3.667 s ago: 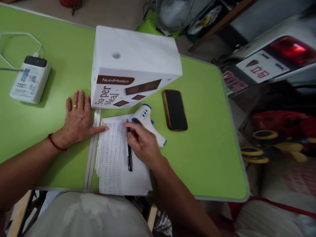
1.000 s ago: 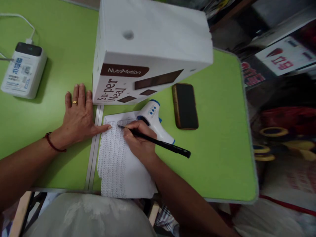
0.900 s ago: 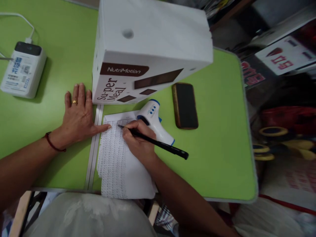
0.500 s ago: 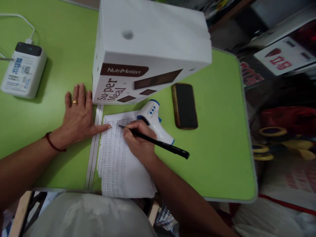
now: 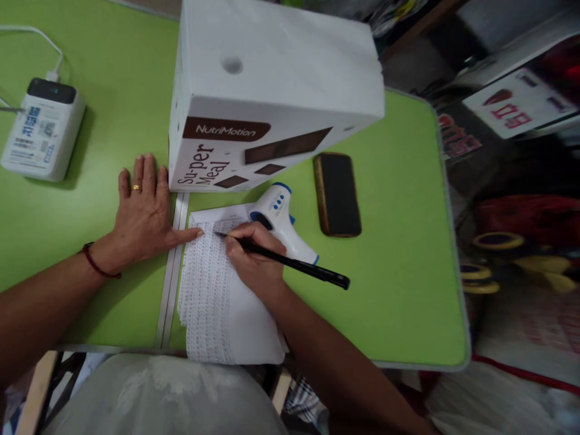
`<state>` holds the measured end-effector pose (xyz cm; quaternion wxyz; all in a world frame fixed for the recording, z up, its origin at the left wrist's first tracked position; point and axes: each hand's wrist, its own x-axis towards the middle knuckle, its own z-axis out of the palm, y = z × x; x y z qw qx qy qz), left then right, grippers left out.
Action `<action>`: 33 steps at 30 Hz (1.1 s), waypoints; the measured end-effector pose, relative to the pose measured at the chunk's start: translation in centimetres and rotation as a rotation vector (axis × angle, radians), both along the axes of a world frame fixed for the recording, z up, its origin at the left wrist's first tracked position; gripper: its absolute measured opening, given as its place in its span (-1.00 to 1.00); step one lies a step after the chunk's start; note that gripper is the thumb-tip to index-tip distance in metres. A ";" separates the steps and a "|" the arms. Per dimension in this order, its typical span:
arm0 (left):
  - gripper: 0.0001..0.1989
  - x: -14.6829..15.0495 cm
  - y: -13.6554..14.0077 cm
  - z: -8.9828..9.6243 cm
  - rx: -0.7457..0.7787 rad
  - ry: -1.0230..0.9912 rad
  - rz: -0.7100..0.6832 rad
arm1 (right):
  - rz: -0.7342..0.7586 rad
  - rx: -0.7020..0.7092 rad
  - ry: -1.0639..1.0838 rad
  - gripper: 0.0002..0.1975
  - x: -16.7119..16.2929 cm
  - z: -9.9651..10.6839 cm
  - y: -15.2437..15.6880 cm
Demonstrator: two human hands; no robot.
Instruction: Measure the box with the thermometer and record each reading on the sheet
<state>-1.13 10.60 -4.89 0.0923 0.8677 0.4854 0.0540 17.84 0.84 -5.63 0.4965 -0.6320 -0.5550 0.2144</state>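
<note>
My right hand grips a black pen, its tip down on a sheet of paper covered in columns of small handwriting on its left side. The sheet hangs over the table's near edge. My left hand lies flat with fingers spread, its thumb reaching onto the paper's left edge. Just beyond my right hand rests a white and blue infrared thermometer, touching or very close to the paper. A large white NutriMotion box stands past both hands.
To the right lies a dark phone in a brown case. A white power bank or similar device with a cable plugged in sits at the left. Everything rests on a green folding table with a metal seam. Bags and boxes crowd the right.
The pen's tip has shifted slightly left on the paper and its back end has swung a little. My left hand stays in place.
</note>
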 end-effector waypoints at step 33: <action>0.27 -0.1 0.0 -0.1 -0.002 -0.055 -0.010 | 0.003 -0.055 0.019 -0.91 0.0 0.1 0.0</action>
